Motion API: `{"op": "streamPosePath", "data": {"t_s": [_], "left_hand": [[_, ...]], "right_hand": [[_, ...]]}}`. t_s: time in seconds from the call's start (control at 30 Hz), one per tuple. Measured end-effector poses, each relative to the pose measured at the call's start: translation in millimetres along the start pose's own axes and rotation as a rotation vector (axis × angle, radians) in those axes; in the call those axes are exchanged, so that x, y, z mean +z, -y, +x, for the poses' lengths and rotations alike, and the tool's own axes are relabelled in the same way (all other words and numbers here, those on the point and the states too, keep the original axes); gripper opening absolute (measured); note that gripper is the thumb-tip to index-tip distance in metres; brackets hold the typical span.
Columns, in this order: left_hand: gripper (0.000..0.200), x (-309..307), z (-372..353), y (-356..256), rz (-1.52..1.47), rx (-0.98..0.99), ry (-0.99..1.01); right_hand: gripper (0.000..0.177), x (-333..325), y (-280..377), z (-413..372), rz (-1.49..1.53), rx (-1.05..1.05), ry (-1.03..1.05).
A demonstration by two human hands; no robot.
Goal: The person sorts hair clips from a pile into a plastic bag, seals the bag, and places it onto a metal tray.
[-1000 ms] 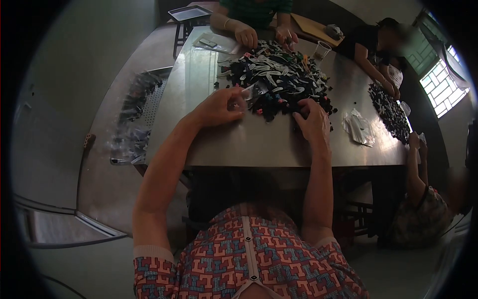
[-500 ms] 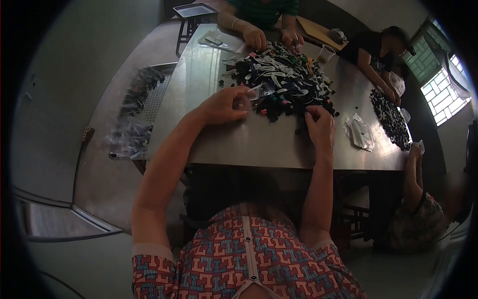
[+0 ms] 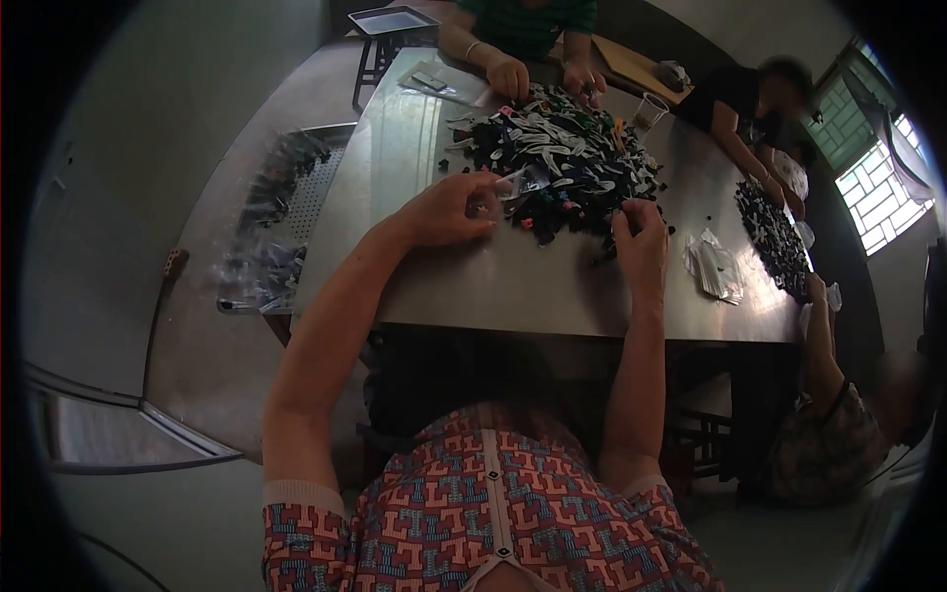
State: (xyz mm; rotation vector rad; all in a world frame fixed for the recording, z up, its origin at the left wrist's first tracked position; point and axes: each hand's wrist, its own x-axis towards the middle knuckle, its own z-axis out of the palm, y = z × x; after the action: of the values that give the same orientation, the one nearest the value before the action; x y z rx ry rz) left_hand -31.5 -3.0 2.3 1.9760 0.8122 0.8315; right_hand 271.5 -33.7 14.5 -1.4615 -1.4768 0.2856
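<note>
A large heap of small black and white pieces [image 3: 562, 158], with a few coloured ones, lies on the metal table [image 3: 464, 286]. At the heap's left front edge my left hand [image 3: 456, 209] is closed on a small clear plastic bag [image 3: 521, 183]. My right hand [image 3: 639, 233] is at the right front edge of the heap, thumb and fingertips pressed together. Whatever the right fingertips hold is too small to make out. To the right of this hand lies a stack of clear bags [image 3: 715, 268].
A tray of bagged pieces [image 3: 326, 183] stands at the left. Across the table are a co-worker's hands [image 3: 508, 77], near a flat plastic packet [image 3: 442, 83] and a clear cup [image 3: 649, 111]. Two more people sit at the right around a second pile [image 3: 771, 237].
My right hand has moved slightly up and right, its fingers nearer the heap. My left hand stays with the bag. At the right, a co-worker's hand has moved to the second pile.
</note>
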Motion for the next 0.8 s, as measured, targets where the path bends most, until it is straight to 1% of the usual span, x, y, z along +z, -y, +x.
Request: {"op": "streamPosePath", "data": {"t_s": [0.03, 0.1, 0.13, 0.2, 0.27, 0.3, 0.43, 0.5, 0.57, 0.7, 0.77, 0.8], "left_hand": [[0.054, 0, 0, 2, 0.000, -0.001, -0.001], [0.040, 0, 1, 3, -0.023, 0.020, 0.001], [0.040, -1, 1, 3, -0.023, 0.020, 0.003], [0.050, -1, 0, 1, 0.002, 0.015, 0.012], [0.051, 0, 1, 4, 0.012, 0.038, 0.004], [0.051, 1, 1, 6, 0.021, 0.058, -0.007], [0.051, 0, 2, 8, 0.046, 0.070, 0.004], [0.051, 1, 3, 8, -0.014, 0.046, -0.007], [0.051, 1, 2, 8, -0.004, 0.054, -0.013], [0.050, 0, 2, 9, 0.003, 0.072, -0.012], [0.050, 0, 2, 8, 0.027, 0.077, -0.009], [0.050, -1, 2, 7, 0.052, 0.082, -0.008]], "right_hand": [[0.016, 0, 0, 4, -0.043, -0.031, 0.020], [0.018, 3, 0, 11, -0.086, -0.063, 0.039], [0.020, 5, -2, 14, -0.122, -0.086, 0.072], [0.021, 6, -3, 17, -0.159, -0.108, 0.103], [0.020, 7, -2, 19, -0.267, -0.113, 0.165], [0.020, 8, -5, 19, -0.266, -0.115, 0.166], [0.019, 10, -19, 19, -0.161, -0.114, 0.173], [0.019, 7, -14, 18, -0.137, -0.108, 0.180], [0.018, 3, -2, 15, 0.110, 0.161, 0.225], [0.018, 0, -7, 13, 0.154, 0.170, 0.224], [0.020, 1, -14, 13, 0.005, -0.024, 0.160], [0.020, 1, -14, 14, 0.006, -0.025, 0.161]]}}
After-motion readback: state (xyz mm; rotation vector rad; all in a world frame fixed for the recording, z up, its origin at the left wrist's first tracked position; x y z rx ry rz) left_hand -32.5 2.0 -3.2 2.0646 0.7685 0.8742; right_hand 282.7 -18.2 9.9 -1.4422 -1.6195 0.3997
